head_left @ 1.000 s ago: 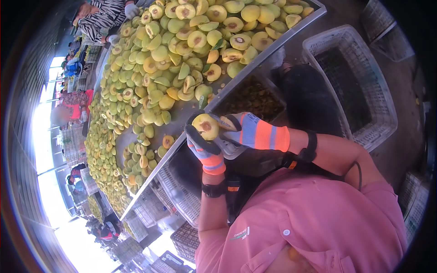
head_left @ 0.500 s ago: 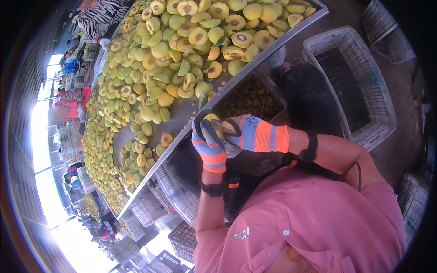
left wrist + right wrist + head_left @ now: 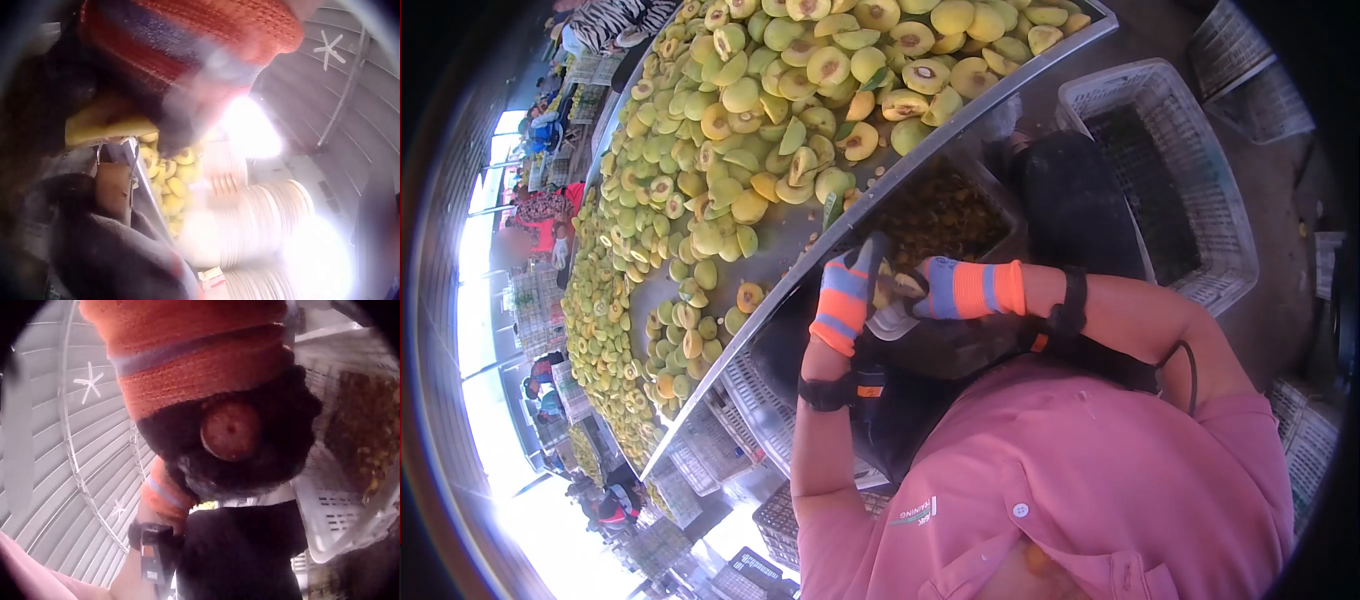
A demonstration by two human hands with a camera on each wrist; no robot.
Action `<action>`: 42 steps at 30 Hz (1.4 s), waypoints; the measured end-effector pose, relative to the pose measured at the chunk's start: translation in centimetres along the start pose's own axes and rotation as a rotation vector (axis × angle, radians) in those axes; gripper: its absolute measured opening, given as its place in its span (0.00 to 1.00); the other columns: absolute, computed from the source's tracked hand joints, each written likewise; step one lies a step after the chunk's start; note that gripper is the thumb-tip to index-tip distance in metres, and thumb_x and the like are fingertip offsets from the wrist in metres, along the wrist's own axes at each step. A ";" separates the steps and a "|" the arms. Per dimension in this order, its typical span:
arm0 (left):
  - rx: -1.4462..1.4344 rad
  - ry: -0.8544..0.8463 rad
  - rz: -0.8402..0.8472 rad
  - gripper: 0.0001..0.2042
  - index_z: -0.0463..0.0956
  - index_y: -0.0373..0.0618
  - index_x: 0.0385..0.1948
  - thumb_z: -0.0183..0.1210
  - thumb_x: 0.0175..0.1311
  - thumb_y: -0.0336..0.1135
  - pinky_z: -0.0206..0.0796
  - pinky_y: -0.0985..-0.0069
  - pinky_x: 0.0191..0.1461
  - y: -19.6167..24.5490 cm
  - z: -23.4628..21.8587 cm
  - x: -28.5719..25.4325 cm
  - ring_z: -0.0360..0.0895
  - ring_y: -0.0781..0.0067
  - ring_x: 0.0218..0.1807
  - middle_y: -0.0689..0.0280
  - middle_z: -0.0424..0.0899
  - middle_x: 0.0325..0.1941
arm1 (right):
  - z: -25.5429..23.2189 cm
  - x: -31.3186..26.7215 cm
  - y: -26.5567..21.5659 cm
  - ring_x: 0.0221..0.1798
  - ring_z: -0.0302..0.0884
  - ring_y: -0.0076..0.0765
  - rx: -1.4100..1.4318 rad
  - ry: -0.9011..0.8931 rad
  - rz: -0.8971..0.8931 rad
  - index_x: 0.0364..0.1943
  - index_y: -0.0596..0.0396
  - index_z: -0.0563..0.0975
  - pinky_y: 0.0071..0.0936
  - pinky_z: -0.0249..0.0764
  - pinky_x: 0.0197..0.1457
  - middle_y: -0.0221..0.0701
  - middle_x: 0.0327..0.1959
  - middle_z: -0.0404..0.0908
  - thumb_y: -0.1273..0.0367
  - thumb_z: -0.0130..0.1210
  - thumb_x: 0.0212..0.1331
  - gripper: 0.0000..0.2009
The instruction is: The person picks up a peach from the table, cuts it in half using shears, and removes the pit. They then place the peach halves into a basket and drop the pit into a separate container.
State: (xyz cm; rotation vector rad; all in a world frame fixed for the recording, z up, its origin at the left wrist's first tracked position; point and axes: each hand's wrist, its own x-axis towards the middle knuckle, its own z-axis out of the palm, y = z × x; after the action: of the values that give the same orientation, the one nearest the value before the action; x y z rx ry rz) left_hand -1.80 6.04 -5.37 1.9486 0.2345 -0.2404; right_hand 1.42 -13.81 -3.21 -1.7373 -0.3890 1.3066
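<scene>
In the head view my left hand [image 3: 846,296], gloved in grey, blue and orange, grips a yellow-green fruit piece [image 3: 884,284] near the table's edge. Close against it is my right hand [image 3: 968,289], in a matching glove. The right wrist view has that hand [image 3: 219,400] curled round a tool, whose round reddish-brown handle end [image 3: 230,430] sticks out of the fist; the hand hides its working end. In the left wrist view a yellow fruit piece [image 3: 109,128] lies between the glove's dark fingers, with a thin curved metal edge beside it.
A metal-rimmed table [image 3: 960,118] carries heaps of halved green-yellow fruit [image 3: 730,150]. Below its edge stands a bin of brown bits [image 3: 945,215]. A white crate [image 3: 1235,215] is at the right, with more crates under the table. Other people are along the far left.
The fruit half's cut face, turned up a second ago, is now mostly covered by my hands. Both hands have shifted slightly, the left tilting over. The table sits further left in the head view.
</scene>
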 end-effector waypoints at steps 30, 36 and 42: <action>0.410 0.222 0.529 0.10 0.77 0.38 0.41 0.60 0.58 0.26 0.72 0.73 0.38 1.0 1.7 -1.1 0.79 0.68 0.33 0.62 0.80 0.31 | 0.0 0.8 0.5 0.19 0.75 0.36 0.069 0.091 -0.101 0.27 0.64 0.78 0.34 0.69 0.20 0.37 0.18 0.75 0.62 0.59 0.48 0.15; -0.636 0.170 -0.196 0.16 0.78 0.41 0.39 0.58 0.64 0.46 0.73 0.74 0.34 3.2 1.7 -1.5 0.79 0.73 0.31 0.67 0.80 0.31 | -0.7 0.0 -0.1 0.17 0.75 0.35 0.138 0.043 -0.142 0.27 0.66 0.77 0.33 0.68 0.18 0.38 0.17 0.74 0.62 0.58 0.50 0.15; -0.650 0.386 -0.140 0.12 0.79 0.40 0.34 0.57 0.68 0.41 0.65 0.80 0.31 1.5 3.7 -0.4 0.73 0.80 0.29 0.69 0.79 0.26 | 0.4 0.8 0.3 0.18 0.74 0.30 0.179 0.063 -0.037 0.37 0.61 0.79 0.29 0.69 0.20 0.35 0.20 0.78 0.61 0.61 0.52 0.16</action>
State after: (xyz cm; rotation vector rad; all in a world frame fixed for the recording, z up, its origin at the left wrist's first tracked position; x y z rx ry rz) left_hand -1.98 1.98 -5.29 1.3166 0.6212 0.1200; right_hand 1.29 -13.17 -3.93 -1.6092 -0.2589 1.2193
